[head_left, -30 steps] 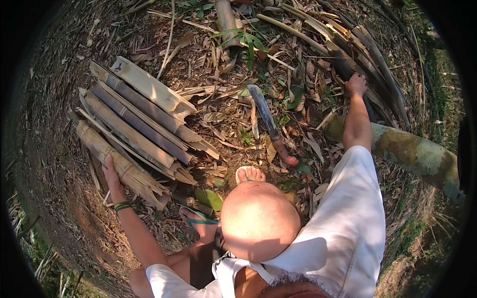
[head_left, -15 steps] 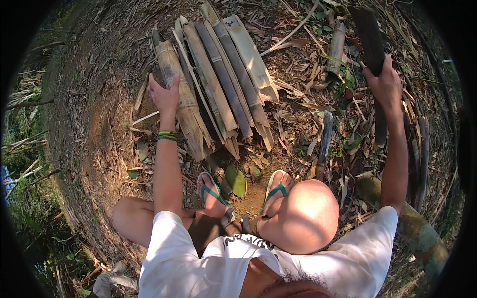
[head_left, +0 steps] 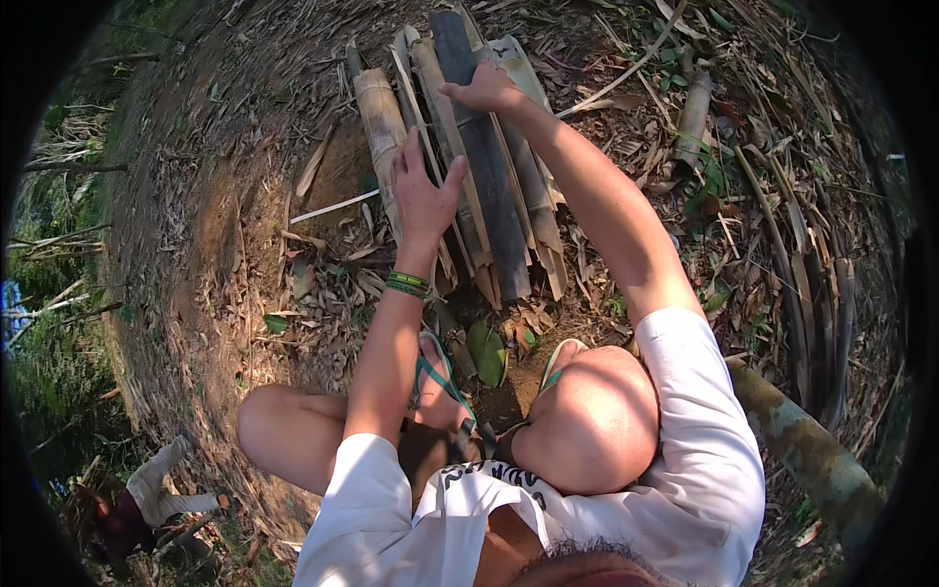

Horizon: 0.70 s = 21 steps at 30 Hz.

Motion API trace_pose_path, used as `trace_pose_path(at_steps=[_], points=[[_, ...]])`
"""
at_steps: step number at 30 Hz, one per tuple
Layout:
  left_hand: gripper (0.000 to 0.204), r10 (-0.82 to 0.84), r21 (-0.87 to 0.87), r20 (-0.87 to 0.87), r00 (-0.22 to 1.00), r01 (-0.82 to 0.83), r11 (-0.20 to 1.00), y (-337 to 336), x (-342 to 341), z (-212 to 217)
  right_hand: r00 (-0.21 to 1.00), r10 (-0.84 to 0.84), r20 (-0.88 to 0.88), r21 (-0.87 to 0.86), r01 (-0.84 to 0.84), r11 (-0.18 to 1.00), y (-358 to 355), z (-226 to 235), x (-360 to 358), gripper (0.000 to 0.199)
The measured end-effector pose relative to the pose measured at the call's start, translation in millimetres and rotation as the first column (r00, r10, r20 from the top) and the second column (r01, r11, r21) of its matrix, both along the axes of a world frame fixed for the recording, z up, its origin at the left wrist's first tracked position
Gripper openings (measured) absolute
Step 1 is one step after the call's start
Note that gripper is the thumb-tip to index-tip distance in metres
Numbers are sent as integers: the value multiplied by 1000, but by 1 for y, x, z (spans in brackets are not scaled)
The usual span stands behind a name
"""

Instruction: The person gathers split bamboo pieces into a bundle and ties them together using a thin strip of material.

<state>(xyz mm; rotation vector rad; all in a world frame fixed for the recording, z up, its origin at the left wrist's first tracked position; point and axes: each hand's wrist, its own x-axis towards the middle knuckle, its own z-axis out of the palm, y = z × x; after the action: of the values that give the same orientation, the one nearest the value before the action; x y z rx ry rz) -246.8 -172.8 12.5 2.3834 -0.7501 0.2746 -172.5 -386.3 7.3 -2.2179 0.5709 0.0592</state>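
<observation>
A stack of split bamboo pieces lies on the ground in front of my feet, running away from me. On top of it rests a dark, long split bamboo piece. My right hand grips its right edge near the far end, the thumb lying across the surface. My left hand hovers over the left part of the stack, fingers and thumb apart, with nothing held. Part of the stack's right side is hidden under my right forearm.
A short bamboo length lies beyond my right arm, with more split strips at the far right. A thick mottled pole lies beside my right side. Dry leaves cover the ground; a pale stick lies left of the stack.
My right hand has swung in from the far right with the dark bamboo piece, which now lies on the stack. My left hand has shifted right within the view.
</observation>
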Motion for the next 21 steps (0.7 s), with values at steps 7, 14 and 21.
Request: trace_pose_path(at_steps=[7, 14, 21], points=[[81, -160, 720, -244, 957, 289, 631, -20, -37, -40, 966, -80, 247, 181, 36, 983, -26, -35, -119, 72], [72, -229, 689, -135, 964, 258, 677, -15, -49, -51, 727, -510, 460, -419, 684, 597, -226, -97, -347, 41], [73, -200, 641, -165, 966, 259, 723, -34, -48, -45, 659, -752, 31, -749, 513, 419, -348, -136, -550, 48]])
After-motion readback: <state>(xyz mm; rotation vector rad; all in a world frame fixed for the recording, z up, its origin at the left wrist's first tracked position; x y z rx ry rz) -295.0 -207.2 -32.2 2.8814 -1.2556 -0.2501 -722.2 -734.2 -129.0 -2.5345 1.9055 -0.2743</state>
